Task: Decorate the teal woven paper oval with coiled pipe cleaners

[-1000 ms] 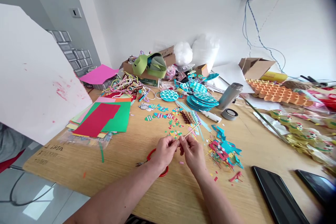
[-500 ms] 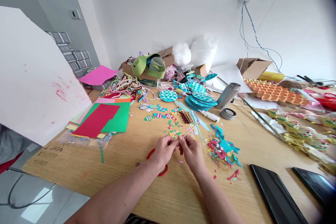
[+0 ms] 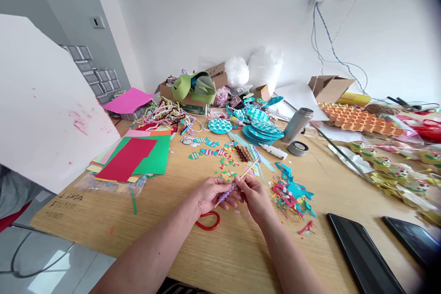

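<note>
1 thin wooden stick (image 3: 248, 169) bearing 1 purple paper coil (image 3: 225, 193); left hand (image 3: 207, 193) and right hand (image 3: 254, 194) both pinch it tight.

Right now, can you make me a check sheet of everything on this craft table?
Surface: wooden table, littered with paper bits.
Job's things: wooden stick with a purple coil on it.
Clutter: coloured paper sheets, teal discs, paper scraps, red scissors, metal flask.
Hands: left hand and right hand both pinch the stick.
Cables: blue cables hang from wall sockets.
Surroundings: white board left, dark tablets right.
</note>
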Demonstrator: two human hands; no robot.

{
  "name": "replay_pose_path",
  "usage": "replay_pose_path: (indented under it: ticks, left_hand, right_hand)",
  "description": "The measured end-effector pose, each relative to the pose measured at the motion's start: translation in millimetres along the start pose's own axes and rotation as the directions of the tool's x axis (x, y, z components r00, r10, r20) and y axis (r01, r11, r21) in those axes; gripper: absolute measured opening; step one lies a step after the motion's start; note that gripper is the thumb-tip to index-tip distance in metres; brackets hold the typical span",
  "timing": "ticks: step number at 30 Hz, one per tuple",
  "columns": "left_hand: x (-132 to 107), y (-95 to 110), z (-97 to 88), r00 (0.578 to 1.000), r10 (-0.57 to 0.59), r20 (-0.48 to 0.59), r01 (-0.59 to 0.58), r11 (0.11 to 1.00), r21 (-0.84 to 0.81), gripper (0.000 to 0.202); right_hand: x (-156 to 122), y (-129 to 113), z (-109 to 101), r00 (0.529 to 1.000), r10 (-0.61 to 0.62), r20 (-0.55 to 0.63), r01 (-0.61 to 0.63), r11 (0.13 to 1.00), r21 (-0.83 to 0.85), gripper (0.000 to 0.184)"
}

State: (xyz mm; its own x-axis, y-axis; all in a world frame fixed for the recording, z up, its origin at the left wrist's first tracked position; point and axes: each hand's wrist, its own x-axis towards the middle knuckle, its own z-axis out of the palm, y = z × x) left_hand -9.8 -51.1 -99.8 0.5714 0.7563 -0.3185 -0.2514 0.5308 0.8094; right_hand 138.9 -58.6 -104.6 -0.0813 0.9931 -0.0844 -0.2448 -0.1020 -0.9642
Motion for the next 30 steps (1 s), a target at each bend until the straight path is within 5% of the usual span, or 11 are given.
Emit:
replay_pose_path:
  ticks: [7,13,19,24,30]
  left_hand:
    - [-0.2,-0.2,1.0,1.0,-0.027,0.004,0.027,0.999,-0.026,0.025]
    - [-0.6,-1.2,1.2,0.994,-0.054,0.092,0.056,0.998,-0.011,0.036]
    - [-3.1,0.1,4.2,0.986,-0.037,0.163,0.051,0.995,-0.083,0.025]
    - [-6.1,2.8,6.6,0.978,-0.133,0.164,0.142,0.989,-0.046,0.027]
    - [-7.3,2.4,10.1,0.971,-0.17,0.168,0.181,0.982,-0.053,0.03]
  right_hand:
    - [0.1,-7.4,-1.3,0.996,-0.04,-0.078,0.042,0.999,0.018,0.039]
    - [0.6,-8.2,-0.9,0.995,-0.044,-0.092,0.047,0.999,0.026,0.04]
    - [0.1,-6.3,-0.5,0.998,-0.013,-0.055,0.015,0.999,0.047,0.038]
    - [-0.6,-3.8,0.5,1.0,-0.026,-0.005,0.026,0.999,0.035,0.036]
    - [0.2,-1.9,-0.6,0.995,-0.056,-0.08,0.055,0.998,-0.022,0.035]
